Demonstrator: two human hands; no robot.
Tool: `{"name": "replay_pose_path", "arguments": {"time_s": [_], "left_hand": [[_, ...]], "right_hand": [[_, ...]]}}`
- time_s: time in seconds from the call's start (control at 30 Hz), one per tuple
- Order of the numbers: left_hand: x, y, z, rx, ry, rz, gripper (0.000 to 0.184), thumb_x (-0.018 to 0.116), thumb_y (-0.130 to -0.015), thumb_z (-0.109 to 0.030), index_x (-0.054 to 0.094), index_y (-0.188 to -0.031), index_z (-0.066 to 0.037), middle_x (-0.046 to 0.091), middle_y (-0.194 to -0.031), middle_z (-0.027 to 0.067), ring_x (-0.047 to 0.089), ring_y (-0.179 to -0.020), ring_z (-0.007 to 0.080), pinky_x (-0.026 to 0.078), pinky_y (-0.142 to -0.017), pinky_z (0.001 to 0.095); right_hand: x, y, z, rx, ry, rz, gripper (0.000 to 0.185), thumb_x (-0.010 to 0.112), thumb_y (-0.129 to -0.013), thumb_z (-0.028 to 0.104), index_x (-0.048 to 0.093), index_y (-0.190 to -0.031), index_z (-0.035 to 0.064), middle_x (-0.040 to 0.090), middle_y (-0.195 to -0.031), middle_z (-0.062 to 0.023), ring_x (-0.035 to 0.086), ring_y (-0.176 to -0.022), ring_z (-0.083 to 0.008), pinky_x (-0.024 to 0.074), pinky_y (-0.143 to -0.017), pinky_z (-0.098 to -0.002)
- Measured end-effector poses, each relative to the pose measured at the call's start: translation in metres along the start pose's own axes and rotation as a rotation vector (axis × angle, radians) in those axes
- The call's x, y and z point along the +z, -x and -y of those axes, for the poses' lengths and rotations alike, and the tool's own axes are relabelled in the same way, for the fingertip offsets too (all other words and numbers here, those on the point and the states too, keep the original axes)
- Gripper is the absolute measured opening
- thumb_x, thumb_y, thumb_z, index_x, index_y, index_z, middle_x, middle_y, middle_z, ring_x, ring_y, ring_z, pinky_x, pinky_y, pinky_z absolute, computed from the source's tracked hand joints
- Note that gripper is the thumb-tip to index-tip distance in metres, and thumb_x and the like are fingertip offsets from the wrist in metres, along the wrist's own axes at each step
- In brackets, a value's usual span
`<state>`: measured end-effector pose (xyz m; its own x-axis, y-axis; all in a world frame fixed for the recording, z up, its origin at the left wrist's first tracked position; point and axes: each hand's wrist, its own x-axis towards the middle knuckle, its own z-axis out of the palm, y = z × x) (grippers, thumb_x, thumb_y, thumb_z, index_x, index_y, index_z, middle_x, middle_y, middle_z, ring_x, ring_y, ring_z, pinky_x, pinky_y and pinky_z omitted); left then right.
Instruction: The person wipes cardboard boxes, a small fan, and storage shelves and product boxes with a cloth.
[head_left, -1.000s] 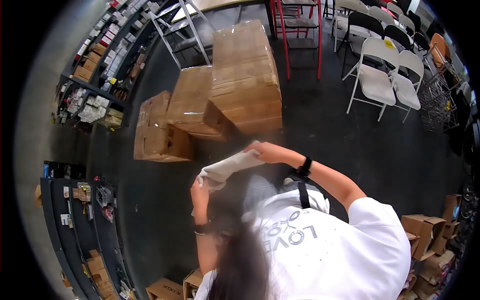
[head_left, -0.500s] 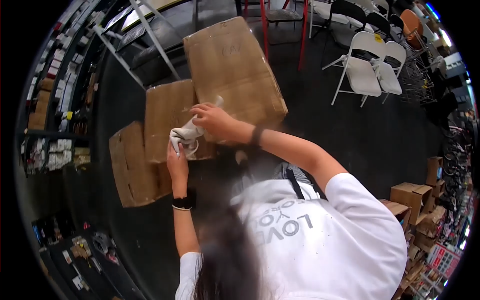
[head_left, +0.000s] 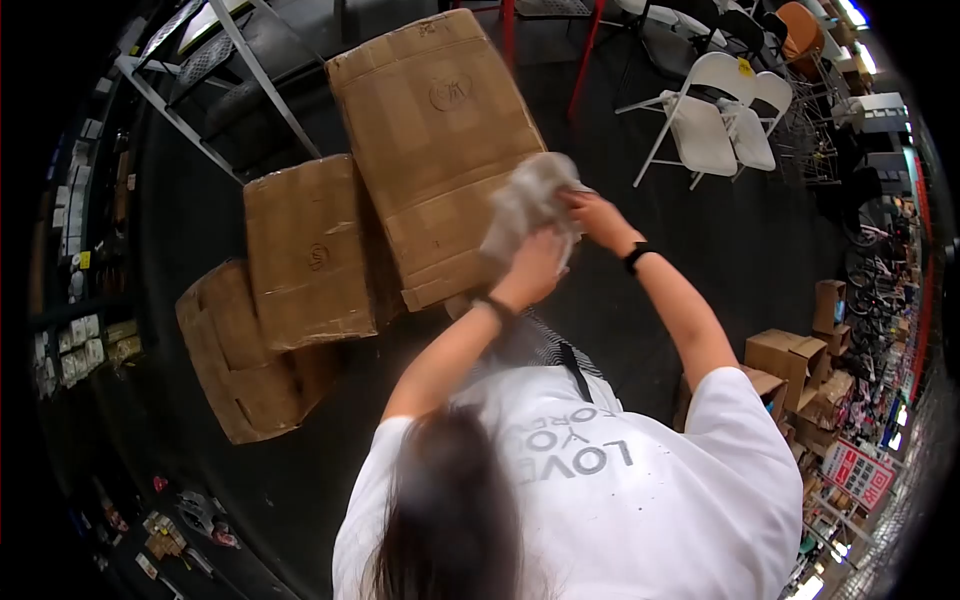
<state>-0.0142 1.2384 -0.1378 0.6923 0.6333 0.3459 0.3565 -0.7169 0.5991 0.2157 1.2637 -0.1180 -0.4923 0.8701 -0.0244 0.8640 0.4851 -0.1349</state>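
A whitish cloth (head_left: 525,205), blurred by motion, is bunched between my hands over the lower right edge of the tall cardboard box (head_left: 430,130). My left hand (head_left: 537,265) is closed on the cloth's lower part, its fingers partly hidden in the folds. On the right side of the cloth, my right hand (head_left: 598,215) grips it with bent fingers. A middle-sized box (head_left: 310,250) stands left of the tall one, and a smaller box (head_left: 240,350) is at the lower left.
A metal stepladder (head_left: 215,90) is at the upper left, with red ladder legs (head_left: 582,70) at the top. White folding chairs (head_left: 700,130) stand at the upper right. Open cartons (head_left: 785,360) are at the right, near a red sign (head_left: 857,473). Shelving lines the left.
Both hands and the cloth have moved right, from over the middle box to the tall box's edge. The cloth is now bunched wider. The boxes appear further left as the view shifted.
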Motion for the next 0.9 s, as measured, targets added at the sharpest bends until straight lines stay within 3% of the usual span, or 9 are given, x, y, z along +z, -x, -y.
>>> {"name": "replay_pose_path", "arguments": {"time_s": [0.07,0.13,0.2,0.27,0.47,0.67,0.77,0.83,0.9], "left_hand": [[0.039,-0.015,-0.002,0.196,-0.038,0.126,0.038,0.068,-0.081,-0.024,0.062,-0.113,-0.004,0.058,-0.119,0.0203,0.051,-0.117,0.037,0.039,-0.102,0.0504],[0.05,-0.041,-0.017,0.275,-0.097,0.3,0.03,0.065,-0.082,-0.022,0.066,-0.108,-0.006,0.058,-0.121,0.0204,0.051,-0.119,0.035,0.038,-0.104,0.0524],[0.044,-0.065,-0.026,0.297,-0.243,0.306,0.034,0.06,-0.085,-0.019,0.064,-0.116,-0.005,0.057,-0.128,0.0182,0.049,-0.127,0.032,0.033,-0.11,0.0526],[0.035,-0.09,-0.022,0.32,-0.344,0.077,0.043,0.06,-0.084,-0.019,0.059,-0.124,-0.003,0.056,-0.131,0.0172,0.047,-0.13,0.0302,0.032,-0.111,0.0517],[-0.064,-0.124,-0.001,0.087,-0.133,-0.255,0.064,0.056,-0.076,0.001,0.044,-0.139,0.0,0.047,-0.141,0.0195,0.043,-0.133,0.0334,0.037,-0.112,0.0404],[-0.111,0.019,0.124,-0.327,-0.45,-0.062,0.043,0.052,-0.087,-0.002,0.058,-0.129,-0.006,0.053,-0.137,0.0158,0.048,-0.13,0.0333,0.041,-0.107,0.0412],[-0.141,0.099,0.123,-0.475,-0.397,-0.077,0.041,0.05,-0.089,-0.003,0.057,-0.129,-0.005,0.051,-0.14,0.0148,0.046,-0.131,0.0367,0.042,-0.106,0.0444],[-0.163,0.134,0.097,-0.636,-0.444,-0.022,0.038,0.051,-0.088,-0.002,0.06,-0.126,-0.005,0.052,-0.139,0.0156,0.046,-0.131,0.0372,0.043,-0.104,0.0456],[-0.171,0.187,0.1,-0.737,-0.382,0.037,0.038,0.054,-0.087,-0.002,0.06,-0.125,-0.004,0.05,-0.139,0.0177,0.047,-0.129,0.0399,0.042,-0.103,0.0463]], "right_hand": [[0.015,0.067,-0.049,0.554,-0.076,0.303,0.009,0.06,-0.082,0.009,0.068,-0.087,0.0071,0.068,-0.108,-0.0124,0.064,-0.103,-0.0329,0.0531,-0.085,-0.0417],[-0.004,0.121,-0.083,0.66,0.205,0.364,0.016,0.054,-0.086,0.009,0.069,-0.09,0.009,0.069,-0.094,-0.0145,0.068,-0.087,-0.035,0.0554,-0.076,-0.0439],[-0.037,0.131,-0.078,0.908,-0.02,-0.253,0.02,0.051,-0.087,0.008,0.069,-0.095,0.0084,0.069,-0.102,-0.0136,0.066,-0.096,-0.037,0.0534,-0.081,-0.0461],[-0.047,0.121,-0.1,0.812,0.109,-0.667,0.017,0.055,-0.083,0.003,0.067,-0.096,0.0036,0.066,-0.113,-0.0192,0.062,-0.106,-0.0387,0.0494,-0.091,-0.045],[-0.101,-0.047,-0.04,0.594,-0.089,-0.938,0.017,0.048,-0.091,0.006,0.063,-0.097,-0.0013,0.062,-0.11,-0.0245,0.055,-0.111,-0.0417,0.0401,-0.103,-0.0485],[0.067,-0.168,0.084,0.25,0.043,-0.258,0.031,0.053,-0.088,0.017,0.063,-0.118,0.0127,0.051,-0.131,-0.0258,0.046,-0.124,-0.0438,0.0335,-0.106,-0.0583],[0.032,-0.208,0.178,0.111,-0.218,0.223,0.043,0.055,-0.088,0.019,0.057,-0.129,0.0074,0.049,-0.137,-0.0255,0.039,-0.131,-0.0462,0.0341,-0.108,-0.0509],[0.04,-0.214,0.216,-0.106,-0.126,-0.49,0.03,0.062,-0.078,0.013,0.068,-0.106,0.0036,0.06,-0.125,-0.0203,0.05,-0.122,-0.036,0.0391,-0.105,-0.0458],[0.024,-0.238,0.224,-0.278,-0.241,0.056,0.029,0.066,-0.077,0.013,0.07,-0.104,0.007,0.06,-0.127,-0.0168,0.047,-0.13,-0.0311,0.0373,-0.109,-0.0429]]}}
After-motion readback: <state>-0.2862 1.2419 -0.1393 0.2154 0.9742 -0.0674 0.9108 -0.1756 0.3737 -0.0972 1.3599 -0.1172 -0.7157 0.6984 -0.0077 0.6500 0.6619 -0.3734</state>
